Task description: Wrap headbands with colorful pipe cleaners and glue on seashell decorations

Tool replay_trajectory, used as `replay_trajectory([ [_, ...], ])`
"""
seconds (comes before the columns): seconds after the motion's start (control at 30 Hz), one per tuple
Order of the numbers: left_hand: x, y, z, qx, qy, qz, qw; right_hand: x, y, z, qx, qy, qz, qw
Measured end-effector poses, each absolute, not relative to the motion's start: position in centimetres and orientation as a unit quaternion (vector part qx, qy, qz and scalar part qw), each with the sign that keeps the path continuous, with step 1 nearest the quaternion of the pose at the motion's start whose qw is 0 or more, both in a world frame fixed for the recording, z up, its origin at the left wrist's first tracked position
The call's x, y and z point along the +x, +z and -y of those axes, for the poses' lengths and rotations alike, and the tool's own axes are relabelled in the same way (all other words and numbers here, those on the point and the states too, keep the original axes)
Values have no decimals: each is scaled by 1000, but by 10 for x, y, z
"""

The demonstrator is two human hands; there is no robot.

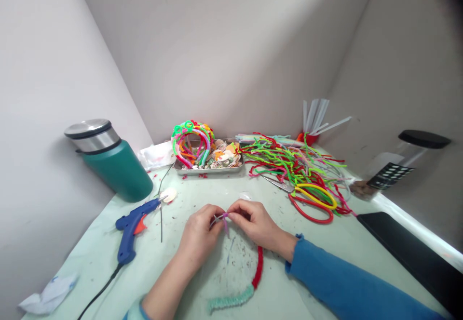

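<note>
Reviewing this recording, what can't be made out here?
All in the head view:
- Red strip: upper end hidden by the right hand.
- Black cord: far end cut off by the bottom edge.
- Jar label: print too small and blurred.

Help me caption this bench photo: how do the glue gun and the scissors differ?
The glue gun is blue with an orange trigger; the scissors have a yellow loop and a red loop. The glue gun trails a black cord; the scissors have none. Neither is being held.

Glue gun (128, 235) left of 2 hands (200, 228), scissors (285, 187) right, tray (210, 170) (cutouts (224, 155) inside) behind
</note>
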State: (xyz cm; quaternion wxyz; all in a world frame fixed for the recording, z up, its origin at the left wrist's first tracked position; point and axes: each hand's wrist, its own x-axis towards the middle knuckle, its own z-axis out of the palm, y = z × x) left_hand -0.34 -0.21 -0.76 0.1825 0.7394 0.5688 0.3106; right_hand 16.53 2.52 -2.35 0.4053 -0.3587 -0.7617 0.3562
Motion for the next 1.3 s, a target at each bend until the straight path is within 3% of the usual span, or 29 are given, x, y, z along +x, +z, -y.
replay_trajectory([
  [0.57,-2,-4,5,764,298,-551,155,166,-24,-26,-370,348,761,405],
  [0.77,-1,-1,4,712,313,-581,239,165,-24,-25,-366,341,766,404],
  [1.07,-2,5,2,543,332,-586,501,167,-19,-22,-323,331,795,393],
  [1.17,-1,6,2,531,330,-590,510,167,-20,-22,-322,341,793,388],
  [1.3,0,3,3,587,329,-608,421,166,-23,-24,-353,341,774,400],
])
